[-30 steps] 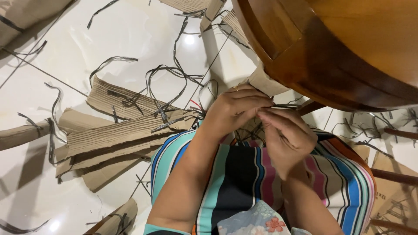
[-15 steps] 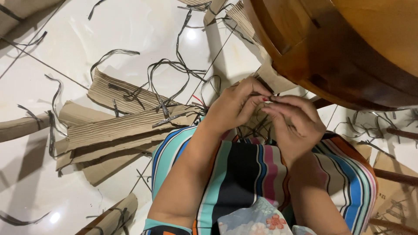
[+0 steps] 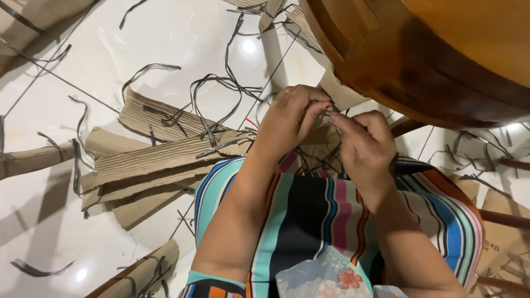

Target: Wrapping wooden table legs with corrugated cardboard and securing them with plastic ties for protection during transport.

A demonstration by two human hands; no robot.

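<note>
My left hand (image 3: 290,118) and my right hand (image 3: 361,140) meet above my lap, fingertips pinched together on a thin dark strip (image 3: 330,112). More dark strips hang down between the hands over my striped skirt (image 3: 326,215). A ring shows on a left finger. What the strip joins below the hands is hidden.
Corrugated cardboard pieces (image 3: 160,160) lie on the glossy white tiled floor (image 3: 61,232) to the left, with several loose dark strips (image 3: 215,88) over them. A round wooden table (image 3: 436,60) overhangs at the upper right. More cardboard (image 3: 502,232) and strips lie at the right.
Both hands have lifted slightly and shifted right, fingers reworking their pinch on the strip. The view has tilted a little.
</note>
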